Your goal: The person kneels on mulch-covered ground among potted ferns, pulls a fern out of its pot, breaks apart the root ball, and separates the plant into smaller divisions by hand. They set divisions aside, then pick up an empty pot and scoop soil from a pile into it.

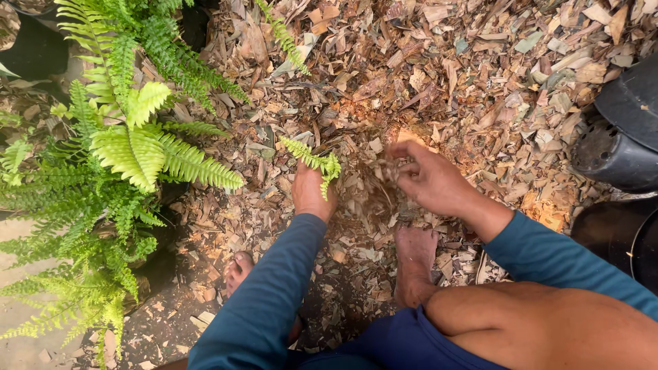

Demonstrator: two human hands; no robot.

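Squatting barefoot over a bed of dry leaf litter (pixel 439 75), the person works with both hands low in front of the knees. The left hand (pixel 312 195) is clenched around a small fern frond (pixel 317 161), whose green tip curls up and over the top of the fist, pointing away from the body. The right hand (pixel 428 179) sits just beside it, to its right, with the fingers (pixel 404 168) curled inward and pinching at the brown scraps on the ground; whether it grips any one piece I cannot tell, since the fingertips sink among the chips. The two hands are near each other but apart, with a narrow strip of litter between them.

Both arms wear long blue sleeves (pixel 274 294) that run back toward the body. Behind the right hand, close to the wrist, the right foot (pixel 413 264) stands bare on the litter; behind the left hand, partly hidden under the left sleeve, the left foot (pixel 238 270) shows only its toes. A bare knee (pixel 541 325) fills the space under the right forearm.

Well to the left of the left hand spreads a large potted fern (pixel 130 147), its bright fronds arching toward the held frond without touching it. Far to the right of the right hand lie black plastic pots (pixel 617 144), one tipped on its side showing its holed base.
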